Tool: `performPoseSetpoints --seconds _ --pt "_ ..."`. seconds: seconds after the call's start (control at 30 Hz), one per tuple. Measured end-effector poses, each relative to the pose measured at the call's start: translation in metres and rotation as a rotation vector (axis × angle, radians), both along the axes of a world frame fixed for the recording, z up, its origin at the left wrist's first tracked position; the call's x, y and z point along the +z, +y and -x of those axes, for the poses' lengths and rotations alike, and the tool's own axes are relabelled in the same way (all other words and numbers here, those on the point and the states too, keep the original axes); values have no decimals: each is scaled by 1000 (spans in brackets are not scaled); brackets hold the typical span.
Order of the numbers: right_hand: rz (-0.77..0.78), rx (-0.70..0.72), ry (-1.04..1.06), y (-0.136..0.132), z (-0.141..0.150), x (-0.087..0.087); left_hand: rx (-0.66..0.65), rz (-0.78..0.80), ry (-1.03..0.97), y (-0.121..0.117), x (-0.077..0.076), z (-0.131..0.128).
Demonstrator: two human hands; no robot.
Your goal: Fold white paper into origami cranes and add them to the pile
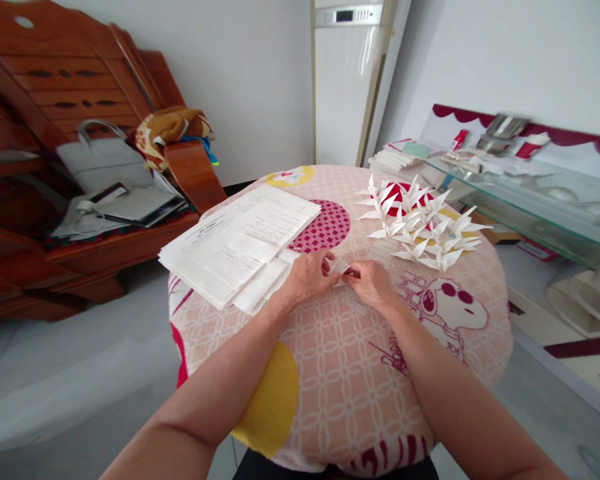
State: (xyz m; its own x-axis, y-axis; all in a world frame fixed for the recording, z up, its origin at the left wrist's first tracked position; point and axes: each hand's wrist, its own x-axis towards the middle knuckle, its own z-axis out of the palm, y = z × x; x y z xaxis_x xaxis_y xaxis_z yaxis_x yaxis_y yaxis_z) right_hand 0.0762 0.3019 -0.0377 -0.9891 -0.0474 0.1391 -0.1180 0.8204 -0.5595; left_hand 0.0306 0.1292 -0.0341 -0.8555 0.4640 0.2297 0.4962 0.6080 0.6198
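From my remote view, a pile of finished folded paper cranes [423, 223] already sits on the far right of the cloth-covered bench [340, 373], while a stack of printed sheets [240, 243] waits at the left; I judge the folding well under way, with more paper left to work. Both hands meet at the bench's middle over a small white paper piece [341, 270] lying on the cloth: the left hand [307, 277] and the right hand [373, 283] each have fingertips pinched closed on its edges, pressing it flat.
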Motion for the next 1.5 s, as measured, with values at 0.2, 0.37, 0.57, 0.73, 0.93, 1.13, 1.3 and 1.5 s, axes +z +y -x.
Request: performPoseSetpoints --seconds 0.2,0.37,0.57,0.73,0.93,1.13,1.3,1.5 --pt "-76 112 116 2 -5 4 -22 -30 -35 -3 6 3" --pt "-106 270 230 -1 -7 2 -16 -15 -23 -3 4 4" --pt "-13 279 231 -5 -5 -7 -49 -29 -87 -6 5 9" --pt "-109 300 250 -6 -7 -10 -128 -20 -99 -12 6 15" --pt "-193 316 288 -7 -10 -10 -13 -21 -50 -9 4 11" --pt "-151 260 264 -11 -9 -10 73 -11 -92 -7 0 13" --pt "-156 258 258 -11 -9 -9 -11 -104 -54 -10 1 14" --pt "-102 277 272 -9 -7 -12 -276 -96 19 -17 2 18"
